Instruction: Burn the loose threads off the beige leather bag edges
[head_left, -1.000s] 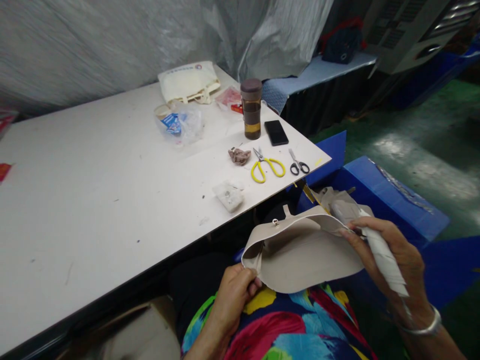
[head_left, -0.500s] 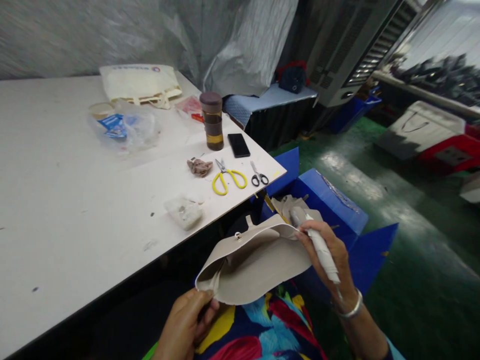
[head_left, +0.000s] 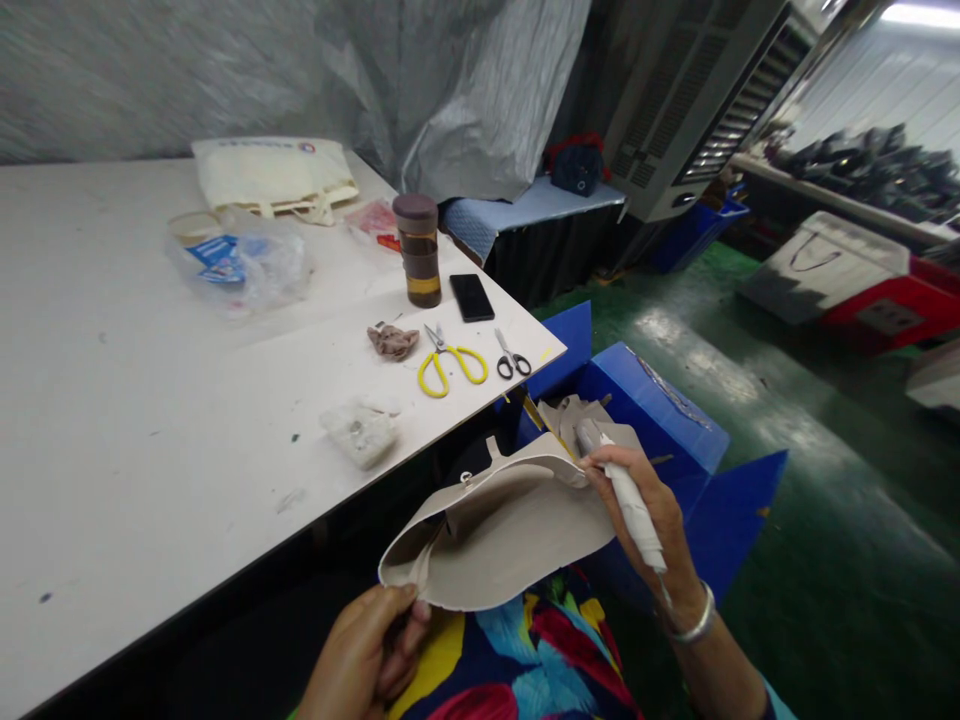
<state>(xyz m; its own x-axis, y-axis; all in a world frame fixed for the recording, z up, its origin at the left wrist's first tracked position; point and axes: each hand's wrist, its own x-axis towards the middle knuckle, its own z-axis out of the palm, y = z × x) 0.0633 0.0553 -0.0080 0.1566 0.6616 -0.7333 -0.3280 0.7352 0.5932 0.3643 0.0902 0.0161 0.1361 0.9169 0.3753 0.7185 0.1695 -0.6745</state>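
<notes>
A beige bag-like piece (head_left: 525, 520) hangs over my lap with its mouth spread wide. It has a small metal fitting and a short tab on its far rim. My left hand (head_left: 367, 640) pinches the near left corner of the rim between thumb and fingers. At the opposite end, my right hand (head_left: 641, 505) is closed round a tool with a white-wrapped handle (head_left: 636, 520) and a greyish rounded end. Its fingertips also touch the right corner of the rim. Which tool this is, I cannot tell.
Beside me stands a blue box (head_left: 652, 400) with beige pieces inside. On the white table (head_left: 187, 430) lie yellow-handled scissors (head_left: 452, 365), small black scissors (head_left: 513, 357), a phone (head_left: 472, 298), a drink bottle (head_left: 418, 250), plastic bags (head_left: 255, 260) and a cream tote (head_left: 274, 175).
The view has shifted slightly, so the table things appear a little lower and further left. Both hands keep their hold on the beige bag-like piece, and the tool stays in my right hand.
</notes>
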